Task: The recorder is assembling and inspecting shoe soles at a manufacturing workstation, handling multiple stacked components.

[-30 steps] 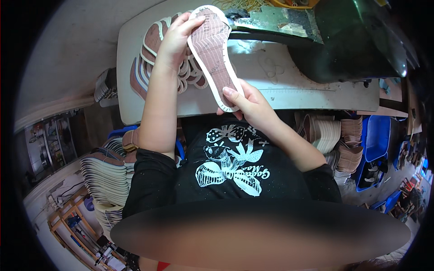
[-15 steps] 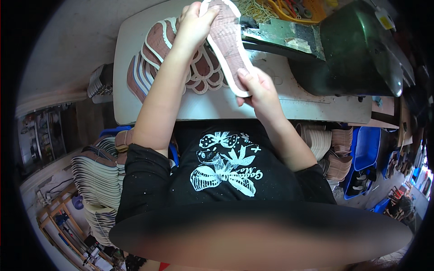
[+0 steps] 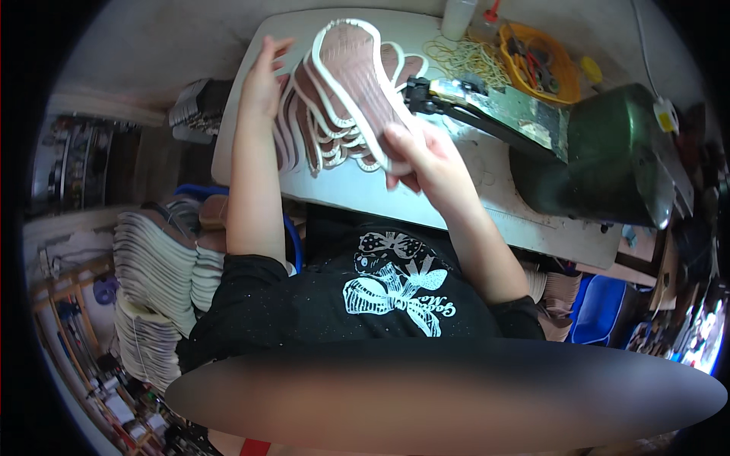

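Observation:
My right hand (image 3: 430,161) grips the heel end of a brown insole (image 3: 351,64) with a white bound edge, holding it tilted above a fanned pile of similar insoles (image 3: 328,148). Its thumb lies on top and its fingers are underneath. To the left of the pile, my left hand (image 3: 264,82) holds nothing, with its fingers stretched out and apart. Right of the held insole is the narrow arm of a dark green sewing machine (image 3: 623,152), its black presser end (image 3: 422,95) close to the insole's edge.
The pile lies on a white worktable (image 3: 342,190). Yellowish bands (image 3: 468,64), an orange basket (image 3: 544,87) of tools and a clear bottle (image 3: 458,19) stand at the back. Stacked insoles (image 3: 156,262) rise at the left. A blue bin (image 3: 597,308) sits at the lower right.
My left hand has let go of the insole and moved left. My right hand keeps the insole, now lower in view over the pile. The whole view has shifted and turned.

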A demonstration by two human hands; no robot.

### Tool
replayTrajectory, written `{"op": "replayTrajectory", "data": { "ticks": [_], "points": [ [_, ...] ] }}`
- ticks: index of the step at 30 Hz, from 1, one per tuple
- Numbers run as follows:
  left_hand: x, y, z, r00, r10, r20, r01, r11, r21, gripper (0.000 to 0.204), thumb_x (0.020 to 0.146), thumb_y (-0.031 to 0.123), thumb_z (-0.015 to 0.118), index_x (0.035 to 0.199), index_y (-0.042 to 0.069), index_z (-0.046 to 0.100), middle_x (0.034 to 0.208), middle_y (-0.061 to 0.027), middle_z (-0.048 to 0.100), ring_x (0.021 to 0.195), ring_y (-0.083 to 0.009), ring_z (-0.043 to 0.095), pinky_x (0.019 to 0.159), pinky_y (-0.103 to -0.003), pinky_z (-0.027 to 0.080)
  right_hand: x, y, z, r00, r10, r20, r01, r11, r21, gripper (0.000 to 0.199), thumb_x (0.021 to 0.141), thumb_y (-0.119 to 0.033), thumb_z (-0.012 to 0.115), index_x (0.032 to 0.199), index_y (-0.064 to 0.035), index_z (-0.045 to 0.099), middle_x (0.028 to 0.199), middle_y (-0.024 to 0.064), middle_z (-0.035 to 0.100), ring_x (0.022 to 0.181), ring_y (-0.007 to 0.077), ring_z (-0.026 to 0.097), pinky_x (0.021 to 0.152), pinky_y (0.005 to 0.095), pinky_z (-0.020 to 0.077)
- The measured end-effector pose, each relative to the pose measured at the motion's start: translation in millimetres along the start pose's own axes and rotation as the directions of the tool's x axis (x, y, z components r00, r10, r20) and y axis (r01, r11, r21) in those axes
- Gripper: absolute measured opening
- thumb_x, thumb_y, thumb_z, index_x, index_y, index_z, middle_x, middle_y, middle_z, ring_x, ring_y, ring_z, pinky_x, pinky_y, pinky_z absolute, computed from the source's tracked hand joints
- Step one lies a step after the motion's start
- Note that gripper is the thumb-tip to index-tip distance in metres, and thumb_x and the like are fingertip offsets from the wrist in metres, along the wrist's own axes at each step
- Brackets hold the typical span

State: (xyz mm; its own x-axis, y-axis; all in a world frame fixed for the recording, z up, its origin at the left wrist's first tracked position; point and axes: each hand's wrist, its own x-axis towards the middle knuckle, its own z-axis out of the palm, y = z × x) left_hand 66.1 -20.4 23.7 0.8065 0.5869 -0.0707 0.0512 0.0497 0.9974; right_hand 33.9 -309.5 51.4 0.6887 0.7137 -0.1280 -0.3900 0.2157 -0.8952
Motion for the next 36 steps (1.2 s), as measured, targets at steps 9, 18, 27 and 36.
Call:
{"op": "replayTrajectory", "data": {
  "ticks": [9, 18, 27, 36],
  "points": [
    [19, -126, -132, 0.901, -0.067, -0.429, 0.354, 0.686, 0.636, 0.088, 0.065, 0.047, 0.076, 0.120, -0.015, 0.047, 0.118, -0.0318, 0.053, 0.111, -0.0363, 0.054, 0.093, -0.038, 0.043, 20, 55, 0, 0.810, 0.555, 0.189, -0.507, 0.825, -0.249, 0.052, 0.091, -0.046, 0.048, 0.093, 0.0045, 0.060, 0.068, 0.0136, 0.065, 0.040, 0.0086, 0.045, 0.041, 0.0189, 0.0363],
    [-3, -97, -124, 0.949, 0.101, -0.299, -0.027, 0.970, 0.241, 0.053, 0.067, 0.033, 0.079, 0.099, -0.006, 0.062, 0.094, -0.0163, 0.066, 0.084, -0.0222, 0.063, 0.073, -0.032, 0.048, -22, 82, -9, 0.872, 0.475, 0.118, -0.459, 0.877, -0.140, 0.032, 0.093, -0.030, 0.051, 0.097, 0.0003, 0.061, 0.070, 0.0057, 0.063, 0.053, 0.0050, 0.047, 0.049, 0.0172, 0.0365],
    [-93, 34, 35, 0.921, 0.383, -0.067, -0.375, 0.830, -0.413, 0.027, 0.086, 0.015, 0.063, 0.107, -0.001, 0.060, 0.101, -0.0061, 0.065, 0.090, -0.0096, 0.059, 0.078, -0.024, 0.045, -18, 19, 10, 0.936, -0.335, -0.110, 0.250, 0.850, -0.464, 0.033, 0.089, -0.021, 0.059, 0.114, -0.0001, 0.051, 0.106, 0.0077, 0.057, 0.092, 0.0121, 0.053, 0.080, 0.0229, 0.0399],
    [-161, 39, 96, 0.874, 0.213, 0.437, 0.054, 0.851, -0.522, 0.050, 0.083, 0.033, 0.069, 0.112, -0.004, 0.054, 0.098, -0.0088, 0.063, 0.089, -0.0117, 0.060, 0.080, -0.023, 0.048, -54, -14, 7, 0.922, -0.383, -0.056, 0.337, 0.865, -0.372, 0.050, 0.081, -0.001, 0.062, 0.127, 0.0056, 0.043, 0.120, 0.0118, 0.055, 0.111, 0.0186, 0.053, 0.097, 0.0323, 0.0383]
  ]
}}
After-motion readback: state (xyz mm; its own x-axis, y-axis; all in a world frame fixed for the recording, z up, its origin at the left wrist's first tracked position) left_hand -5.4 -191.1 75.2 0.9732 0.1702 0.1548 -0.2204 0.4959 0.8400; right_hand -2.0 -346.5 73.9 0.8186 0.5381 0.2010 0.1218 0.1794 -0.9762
